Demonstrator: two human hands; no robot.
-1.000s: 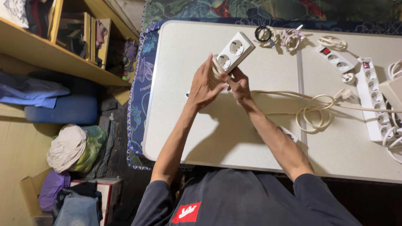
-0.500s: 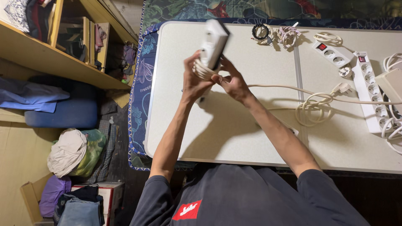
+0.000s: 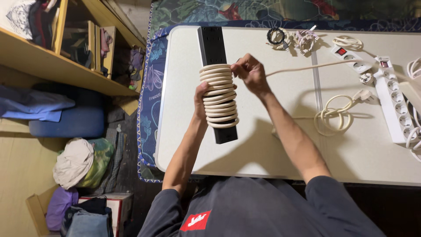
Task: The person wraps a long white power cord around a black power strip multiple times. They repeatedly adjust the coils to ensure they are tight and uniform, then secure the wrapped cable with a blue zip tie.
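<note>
Dark grey short-sleeved shirt, red patch

The left hand (image 3: 200, 102) is mostly hidden behind the strip (image 3: 216, 83), whose middle the cord (image 3: 218, 95) covers. Right of the strip, a white strip (image 3: 397, 103) runs off the edge.

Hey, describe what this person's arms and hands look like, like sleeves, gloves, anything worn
Both arms are bare from the short sleeves down. The left hand and right hand wear no gloves, and no rings, watch or bracelets are visible. The dark grey short-sleeved T-shirt has a small red patch with a white mark on the chest.
</note>
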